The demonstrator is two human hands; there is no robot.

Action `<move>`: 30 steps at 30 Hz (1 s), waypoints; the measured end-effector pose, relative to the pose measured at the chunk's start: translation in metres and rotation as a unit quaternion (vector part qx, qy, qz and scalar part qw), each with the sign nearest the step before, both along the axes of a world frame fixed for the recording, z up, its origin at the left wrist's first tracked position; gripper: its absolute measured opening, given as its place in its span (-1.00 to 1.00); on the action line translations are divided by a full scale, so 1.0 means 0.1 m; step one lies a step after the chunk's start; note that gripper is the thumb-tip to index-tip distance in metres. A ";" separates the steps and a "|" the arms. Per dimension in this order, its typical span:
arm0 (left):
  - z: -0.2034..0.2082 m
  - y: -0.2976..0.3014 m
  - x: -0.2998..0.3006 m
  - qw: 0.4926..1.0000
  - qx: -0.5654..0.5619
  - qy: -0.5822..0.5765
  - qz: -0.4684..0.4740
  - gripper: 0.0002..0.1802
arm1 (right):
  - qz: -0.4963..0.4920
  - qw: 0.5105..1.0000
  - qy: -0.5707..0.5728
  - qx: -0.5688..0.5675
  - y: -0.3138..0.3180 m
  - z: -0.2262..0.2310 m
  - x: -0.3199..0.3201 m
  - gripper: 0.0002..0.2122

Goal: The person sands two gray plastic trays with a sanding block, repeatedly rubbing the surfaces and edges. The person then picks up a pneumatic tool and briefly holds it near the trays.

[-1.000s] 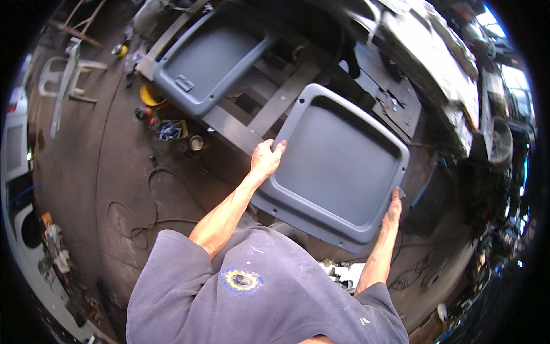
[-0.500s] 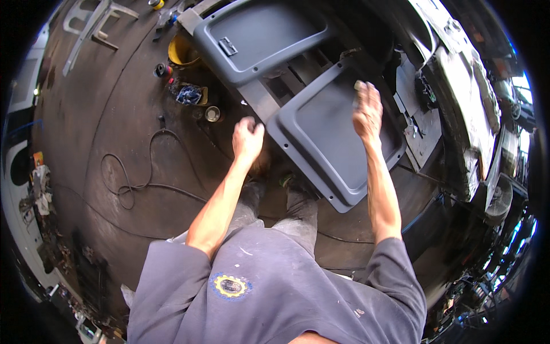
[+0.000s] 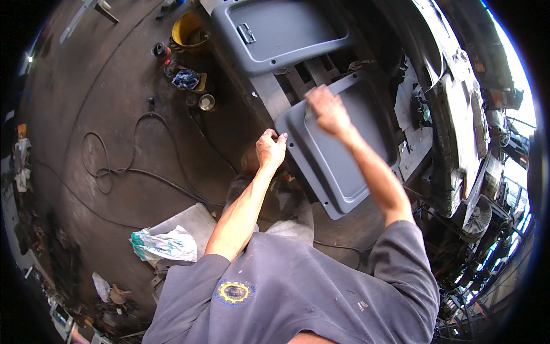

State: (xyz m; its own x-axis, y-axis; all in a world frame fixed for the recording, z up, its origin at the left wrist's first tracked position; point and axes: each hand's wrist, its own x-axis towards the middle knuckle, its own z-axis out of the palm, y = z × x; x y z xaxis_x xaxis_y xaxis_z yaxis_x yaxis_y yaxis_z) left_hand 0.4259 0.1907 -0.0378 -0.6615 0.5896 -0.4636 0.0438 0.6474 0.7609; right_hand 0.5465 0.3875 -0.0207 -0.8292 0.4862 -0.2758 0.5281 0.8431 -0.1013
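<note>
A dark grey moulded panel [image 3: 355, 149], with a raised rim and bolt holes, lies tilted in front of me. My left hand [image 3: 270, 150] is at its left edge beside a hole, fingers curled together. Whatever is in those fingers, if anything, is hidden. Over the panel's upper left part is my right hand [image 3: 329, 110], its fingers smeared by motion; I cannot tell whether it touches the surface. A second grey panel [image 3: 292, 34], with a small rectangular latch, lies farther off. Both rest on a metal frame [image 3: 269, 94].
Left of the frame stand a yellow bucket [image 3: 186, 31], a blue crumpled cloth [image 3: 186, 79] and an open can [image 3: 207, 102]. A black cable [image 3: 143, 172] loops over the floor. A white plastic bag [image 3: 169, 243] lies at lower left. Large vehicle parts [image 3: 458, 114] stand at right.
My left hand has moved right, to the panel's edge. My right hand has swung left across the panel, from its far right part to its upper left. The view has shifted.
</note>
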 end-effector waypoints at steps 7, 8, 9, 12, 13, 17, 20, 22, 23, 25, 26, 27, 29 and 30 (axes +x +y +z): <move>-0.07 -0.01 0.05 0.999 0.039 0.001 0.020 -0.71 | -0.030 0.999 0.013 -0.023 -0.63 0.34 -0.02 -0.40; -0.03 0.00 0.02 0.999 0.041 -0.017 0.015 -0.71 | -0.028 0.997 0.073 0.026 -0.49 0.32 -0.04 -0.37; -0.07 -0.01 0.04 0.999 0.043 -0.019 0.022 -0.73 | -0.013 0.997 0.072 0.015 -0.47 0.31 -0.05 -0.36; -0.13 -0.03 0.08 0.999 0.040 -0.003 0.032 -0.71 | 0.066 0.993 0.073 -0.067 -0.70 0.25 -0.13 -0.34; -0.14 -0.03 0.10 0.996 0.069 0.004 0.060 -0.72 | 0.125 0.988 0.067 -0.065 -0.72 0.25 -0.14 -0.32; -0.06 0.01 0.14 0.995 0.055 -0.011 0.085 -0.74 | 0.087 0.994 0.062 -0.034 -0.53 0.34 -0.26 -0.35; -0.11 0.01 0.19 0.993 0.067 0.011 0.099 -0.74 | 0.193 0.978 0.042 -0.061 -0.52 0.34 -0.18 -0.35; -0.12 0.04 0.23 0.992 0.072 0.010 0.103 -0.76 | 0.155 0.985 0.056 -0.041 -0.43 0.34 -0.20 -0.42; -0.12 0.05 0.23 0.992 0.074 0.012 0.106 -0.77 | 0.137 0.988 0.065 -0.031 -0.41 0.37 -0.24 -0.45; -0.21 0.05 0.25 0.989 0.085 0.033 0.115 -0.81 | 0.183 0.980 0.045 -0.064 -0.57 0.43 -0.22 -0.50; -0.26 0.05 0.27 0.988 0.090 0.045 0.120 -0.83 | 0.215 0.970 0.023 -0.107 -0.67 0.48 -0.20 -0.52; -0.26 0.00 0.19 0.988 0.096 0.015 0.121 -0.85 | 0.172 0.974 0.037 -0.143 -0.82 0.57 -0.18 -0.55; -0.28 -0.14 0.10 0.966 0.137 -0.145 0.166 -0.82 | -0.027 0.957 0.077 -0.277 -0.89 0.76 -0.06 -0.57; 0.03 -0.26 0.05 0.939 0.144 -0.240 0.201 -0.79 | -0.180 0.903 0.091 -0.379 -0.94 0.89 -0.01 -0.57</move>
State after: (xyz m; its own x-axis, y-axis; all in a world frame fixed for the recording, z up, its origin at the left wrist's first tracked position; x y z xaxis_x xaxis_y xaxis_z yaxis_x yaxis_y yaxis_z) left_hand 0.4304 0.1645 -0.0349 -0.6129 0.4842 -0.6245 -0.5526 0.3022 0.7767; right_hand 0.5450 0.2933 0.0682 -0.7205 0.4615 -0.5177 0.6706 0.2733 -0.6896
